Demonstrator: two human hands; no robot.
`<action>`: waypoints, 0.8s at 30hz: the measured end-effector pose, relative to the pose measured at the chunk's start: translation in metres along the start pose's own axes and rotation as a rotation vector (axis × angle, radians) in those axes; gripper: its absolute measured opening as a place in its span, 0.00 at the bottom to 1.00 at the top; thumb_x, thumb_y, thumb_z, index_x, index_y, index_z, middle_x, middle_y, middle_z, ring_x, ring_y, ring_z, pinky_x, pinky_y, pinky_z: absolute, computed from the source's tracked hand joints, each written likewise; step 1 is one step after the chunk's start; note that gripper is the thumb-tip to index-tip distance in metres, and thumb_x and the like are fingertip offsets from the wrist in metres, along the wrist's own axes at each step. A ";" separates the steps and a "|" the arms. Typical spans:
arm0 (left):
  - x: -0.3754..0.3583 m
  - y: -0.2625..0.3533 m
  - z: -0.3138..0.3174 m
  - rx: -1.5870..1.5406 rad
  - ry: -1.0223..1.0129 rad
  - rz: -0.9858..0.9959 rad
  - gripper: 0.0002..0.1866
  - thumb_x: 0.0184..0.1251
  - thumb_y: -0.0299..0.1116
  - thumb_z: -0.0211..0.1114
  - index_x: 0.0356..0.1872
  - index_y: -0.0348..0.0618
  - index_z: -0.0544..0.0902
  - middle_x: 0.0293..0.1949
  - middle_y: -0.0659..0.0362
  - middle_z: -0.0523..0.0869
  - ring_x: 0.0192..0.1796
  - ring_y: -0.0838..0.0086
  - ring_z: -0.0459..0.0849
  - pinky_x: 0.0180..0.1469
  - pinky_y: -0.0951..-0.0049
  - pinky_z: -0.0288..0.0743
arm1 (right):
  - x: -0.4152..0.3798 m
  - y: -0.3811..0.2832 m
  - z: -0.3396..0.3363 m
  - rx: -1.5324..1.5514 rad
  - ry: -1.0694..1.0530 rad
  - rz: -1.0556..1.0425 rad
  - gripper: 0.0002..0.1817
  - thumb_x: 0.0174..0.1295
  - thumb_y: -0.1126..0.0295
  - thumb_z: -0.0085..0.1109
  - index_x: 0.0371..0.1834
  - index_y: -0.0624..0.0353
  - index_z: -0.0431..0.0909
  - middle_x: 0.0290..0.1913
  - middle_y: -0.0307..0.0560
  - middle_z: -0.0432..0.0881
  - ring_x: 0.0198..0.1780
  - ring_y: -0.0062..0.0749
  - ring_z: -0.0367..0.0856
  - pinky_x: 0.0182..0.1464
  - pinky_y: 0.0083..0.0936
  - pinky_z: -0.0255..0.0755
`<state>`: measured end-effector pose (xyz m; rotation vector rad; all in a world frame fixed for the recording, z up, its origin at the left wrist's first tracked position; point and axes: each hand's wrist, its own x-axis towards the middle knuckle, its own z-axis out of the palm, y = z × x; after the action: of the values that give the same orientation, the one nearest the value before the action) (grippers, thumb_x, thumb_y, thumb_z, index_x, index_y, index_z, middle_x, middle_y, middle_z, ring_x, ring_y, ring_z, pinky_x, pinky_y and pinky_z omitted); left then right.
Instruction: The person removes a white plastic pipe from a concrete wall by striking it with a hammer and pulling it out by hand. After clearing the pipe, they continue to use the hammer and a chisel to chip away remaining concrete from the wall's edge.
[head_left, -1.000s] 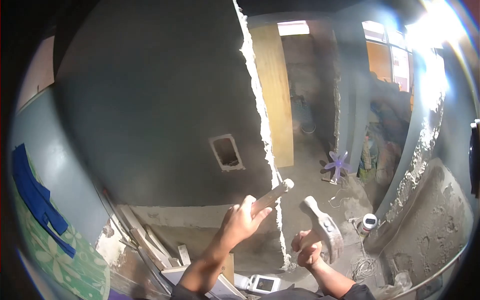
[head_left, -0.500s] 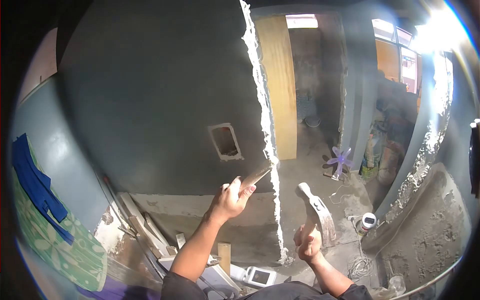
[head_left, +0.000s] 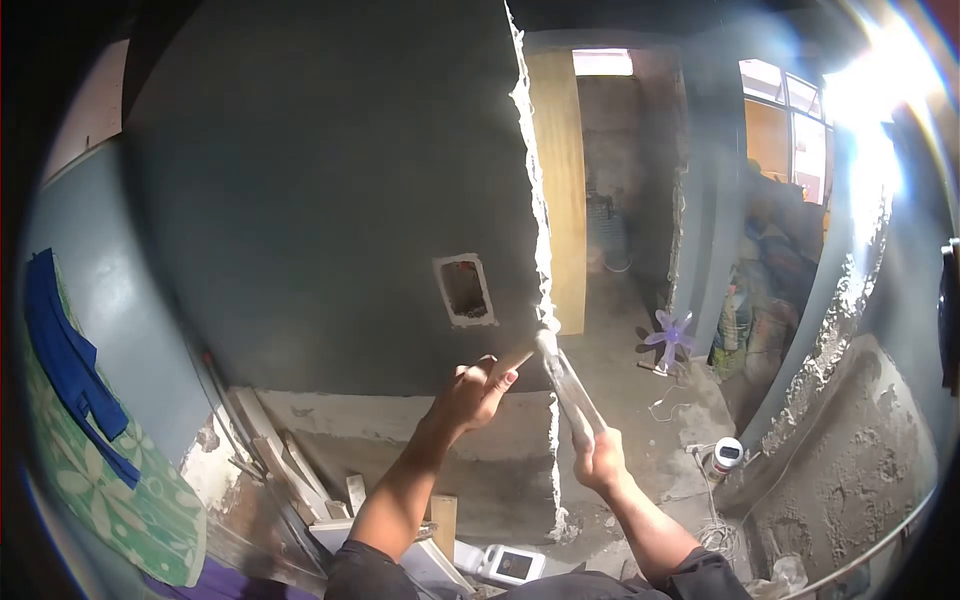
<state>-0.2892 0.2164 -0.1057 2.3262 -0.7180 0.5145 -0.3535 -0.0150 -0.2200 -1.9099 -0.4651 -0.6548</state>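
My left hand [head_left: 478, 392] is closed around a short, pale, wood-like piece [head_left: 514, 360], its far end right at the rough, broken edge of the grey wall [head_left: 538, 230]. A hammer [head_left: 574, 388] is gripped in my right hand [head_left: 602, 460]. Its striking end overlaps the tip of the pale piece at the wall edge in this view. To the left of that spot, a rectangular cut-out [head_left: 465, 290] with a whitish rim opens in the wall.
Boards [head_left: 275, 445] lean at the lower left near a green patterned cloth [head_left: 130, 480]. A white device [head_left: 512, 565] with a dark screen lies below my hands. On the right floor are a white cylindrical object [head_left: 727, 455], a coiled cable [head_left: 715, 535] and a purple flower-shaped thing [head_left: 670, 335].
My right hand has swung the hammer up and left, bringing its head to the pale piece. My left hand keeps the piece at the wall edge. The view has shifted slightly.
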 end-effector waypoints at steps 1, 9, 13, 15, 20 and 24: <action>-0.003 -0.001 0.001 0.002 -0.001 0.004 0.19 0.78 0.46 0.58 0.40 0.36 0.78 0.22 0.44 0.79 0.25 0.46 0.80 0.31 0.55 0.74 | -0.008 0.001 0.002 0.009 0.041 -0.043 0.10 0.70 0.65 0.52 0.42 0.63 0.74 0.26 0.60 0.78 0.27 0.62 0.79 0.31 0.40 0.74; 0.003 -0.015 0.002 -0.030 -0.002 0.098 0.24 0.78 0.52 0.56 0.40 0.36 0.81 0.25 0.43 0.83 0.30 0.44 0.85 0.35 0.55 0.78 | -0.033 -0.014 -0.008 -0.007 0.156 -0.458 0.15 0.54 0.64 0.67 0.41 0.60 0.77 0.28 0.53 0.82 0.28 0.49 0.85 0.32 0.37 0.77; 0.005 -0.009 0.002 0.023 -0.001 0.059 0.22 0.79 0.49 0.56 0.40 0.36 0.80 0.25 0.44 0.83 0.31 0.43 0.85 0.35 0.54 0.77 | 0.000 -0.003 0.004 0.025 0.021 0.034 0.08 0.63 0.68 0.56 0.36 0.61 0.71 0.27 0.61 0.79 0.28 0.67 0.80 0.32 0.43 0.76; 0.002 0.004 -0.004 0.034 -0.043 -0.010 0.21 0.79 0.48 0.56 0.42 0.36 0.80 0.25 0.45 0.83 0.32 0.44 0.84 0.35 0.56 0.76 | -0.016 -0.004 0.006 0.061 0.034 -0.002 0.09 0.63 0.67 0.55 0.37 0.62 0.72 0.27 0.63 0.79 0.30 0.67 0.81 0.32 0.43 0.76; 0.005 -0.013 0.002 -0.064 0.010 0.147 0.21 0.78 0.47 0.57 0.38 0.34 0.80 0.25 0.43 0.81 0.29 0.45 0.84 0.33 0.57 0.75 | -0.047 0.020 0.015 0.195 0.087 -0.301 0.15 0.57 0.64 0.60 0.42 0.64 0.75 0.30 0.62 0.81 0.33 0.65 0.83 0.37 0.42 0.79; 0.005 -0.013 0.004 -0.109 0.033 0.146 0.20 0.78 0.44 0.57 0.36 0.32 0.79 0.24 0.41 0.80 0.29 0.43 0.83 0.32 0.58 0.74 | -0.006 -0.007 0.004 0.090 0.028 -0.040 0.16 0.59 0.66 0.60 0.46 0.63 0.75 0.30 0.63 0.81 0.32 0.65 0.82 0.36 0.43 0.78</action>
<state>-0.2769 0.2199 -0.1117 2.1702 -0.8821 0.5627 -0.3612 -0.0084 -0.2200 -1.8084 -0.5079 -0.6744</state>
